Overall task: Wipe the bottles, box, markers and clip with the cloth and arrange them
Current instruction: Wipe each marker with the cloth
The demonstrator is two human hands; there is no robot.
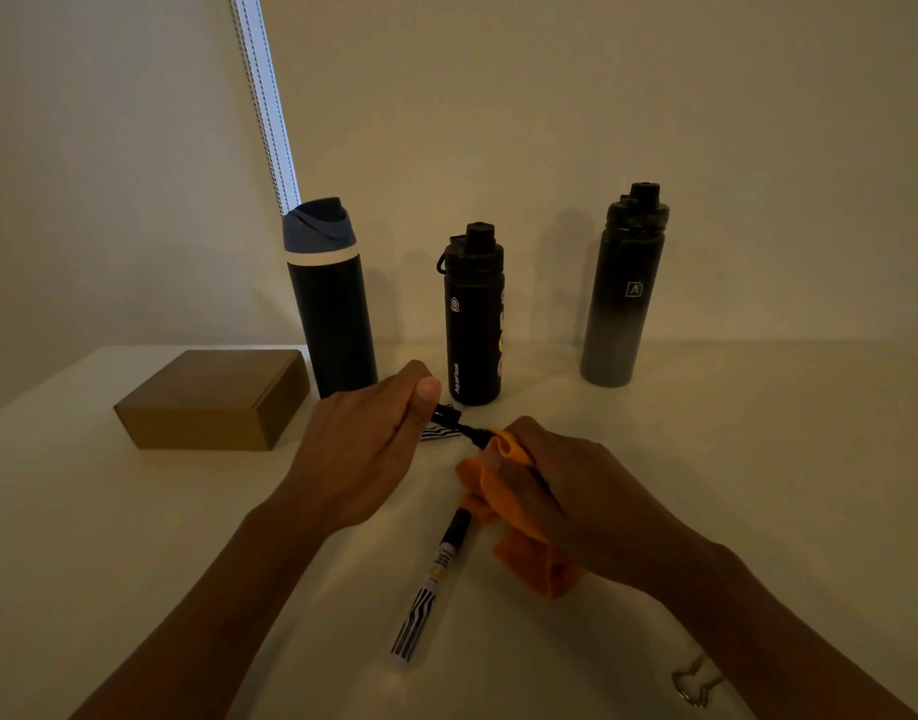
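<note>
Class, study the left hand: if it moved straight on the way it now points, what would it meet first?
Most likely the base of the middle black bottle, which stands just beyond the left hand and the marker it grips. Depth is hard to judge from one view.

A white table [732, 485] carries everything. Along its far edge, by the wall, three bottles stand upright and well apart: a navy bottle [332, 314] with a blue lid, a black AquaFlask bottle [472, 324], and a black-to-grey bottle [623, 293]. A closed cardboard box [213, 400] sits just beside the navy bottle, on its left. Nearer, a marker [431, 584] with a striped white barrel lies flat, its black end at an orange cloth [529, 563]. A binder clip [693, 683] lies at the near right corner.
</note>
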